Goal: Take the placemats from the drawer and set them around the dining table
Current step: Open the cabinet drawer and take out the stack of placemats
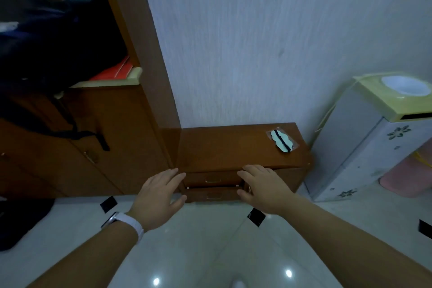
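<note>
Head view: low counter (222, 147) against the wall, two drawers in its front, upper drawer (211, 179) above lower drawer (211, 195), thin dark gap between them. Both hands flank the drawers: left hand (159, 196) at their 9 o'clock, fingers straight and spread, holding nothing; right hand (261, 186) at their 3 o'clock, fingers loosely spread over the right edge, contact with the wood can't tell. Flat packet (282, 141) lies on the counter top at 2 o'clock, dispenser (374, 135) stands beyond it at 3 o'clock, white band (131, 221) on left wrist.
</note>
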